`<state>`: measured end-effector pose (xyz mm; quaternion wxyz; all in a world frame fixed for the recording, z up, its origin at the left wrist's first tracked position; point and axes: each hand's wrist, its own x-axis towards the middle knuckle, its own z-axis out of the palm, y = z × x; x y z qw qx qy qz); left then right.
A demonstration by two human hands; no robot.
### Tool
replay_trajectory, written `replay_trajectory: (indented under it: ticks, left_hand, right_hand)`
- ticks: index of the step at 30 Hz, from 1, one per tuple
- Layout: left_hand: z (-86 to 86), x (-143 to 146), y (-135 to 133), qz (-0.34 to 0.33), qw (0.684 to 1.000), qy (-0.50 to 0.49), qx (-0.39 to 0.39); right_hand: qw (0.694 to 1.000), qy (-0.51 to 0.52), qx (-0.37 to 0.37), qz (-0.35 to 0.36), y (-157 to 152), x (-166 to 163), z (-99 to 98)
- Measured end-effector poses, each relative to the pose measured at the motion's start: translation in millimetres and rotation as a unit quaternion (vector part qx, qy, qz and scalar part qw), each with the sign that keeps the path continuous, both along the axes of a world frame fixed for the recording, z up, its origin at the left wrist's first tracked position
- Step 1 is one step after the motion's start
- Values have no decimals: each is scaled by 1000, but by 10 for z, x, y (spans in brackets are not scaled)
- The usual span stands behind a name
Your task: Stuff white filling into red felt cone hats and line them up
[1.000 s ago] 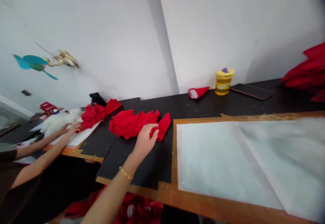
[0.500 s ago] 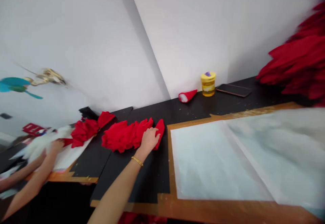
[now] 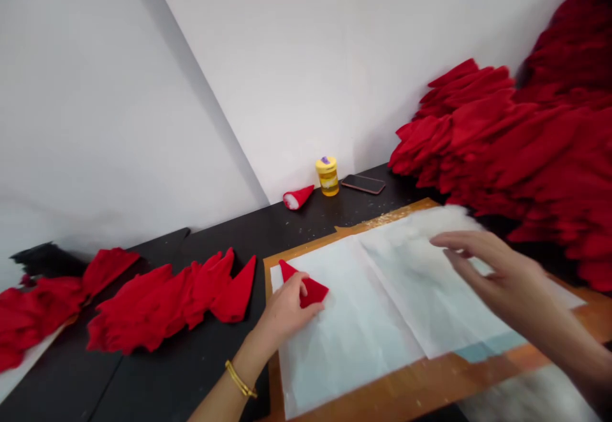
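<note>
My left hand [image 3: 290,309], with a gold bangle at the wrist, grips a small red cone-shaped cloth piece [image 3: 314,292] over the left part of the white paper sheet [image 3: 344,358]. Thumb and fingers are closed around its near side. My right hand [image 3: 488,269] hovers over the right side of the sheet, thumb and fingers apart, holding nothing. Just beyond its fingertips lies a loose tuft of white stuffing [image 3: 430,227]. To the left of the sheet, a row of similar red cloth pieces [image 3: 167,301] lies on the black table.
A large heap of red cloth pieces [image 3: 516,148] rises at the right. Along the wall stand a stuffed red cone [image 3: 298,198], a yellow-lidded jar [image 3: 327,177] and a phone [image 3: 363,184]. More red pieces [image 3: 48,301] and a black bag [image 3: 48,261] are at far left.
My left hand has moved right from the red row onto the paper, carrying one red piece. My right hand has come into view. The view has turned right; the other person's arms are out of sight.
</note>
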<state>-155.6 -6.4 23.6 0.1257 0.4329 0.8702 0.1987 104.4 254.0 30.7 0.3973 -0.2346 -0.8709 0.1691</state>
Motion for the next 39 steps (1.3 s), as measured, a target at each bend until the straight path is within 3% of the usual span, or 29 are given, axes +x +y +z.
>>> replay_trajectory:
  ticks: [3, 7, 11, 14, 17, 19, 21, 23, 25, 31, 37, 39]
  left_hand:
    - [-81, 58, -62, -22, 1000, -13, 6]
    - [-155, 67, -203, -12, 1000, -2, 2]
    - [-231, 102, -249, -1, 1000, 8, -3]
    - [-247, 131, -273, 2, 1000, 12, 0]
    - [-256, 133, -310, 13, 1000, 13, 10]
    - [-266, 128, -327, 19, 1000, 10, 23]
    - [-263, 138, -324, 19, 999, 3, 40]
    - [-226, 185, -293, 19, 998, -3, 67]
    - [-147, 279, -232, 25, 995, -10, 101]
    - [40, 640, 49, 43, 943, -201, 262]
    - [-189, 798, 90, 80, 914, -264, 298]
    - [-235, 876, 49, 79, 911, -274, 298]
  right_hand:
    - [996, -45, 66, 45, 191, -189, -222]
    - [981, -161, 15, 107, 212, -627, -401]
    - [968, -213, -32, 129, 190, -1162, -381]
    - [967, -206, -66, 134, 146, -1321, -263]
    - [974, -151, -99, 134, 31, -1226, -106]
    - [966, -118, -168, 155, -94, -1114, -28]
    - [919, -75, -331, 200, -250, -1031, 1]
    - [837, -33, -495, 230, -423, -999, -15]
    - [787, -24, -570, 234, -597, -1012, -55]
    - [751, -12, -604, 265, -1038, -1050, -140]
    - [741, -21, -564, 364, -1177, -829, -290]
    - [761, -20, -537, 363, -1215, -735, -380]
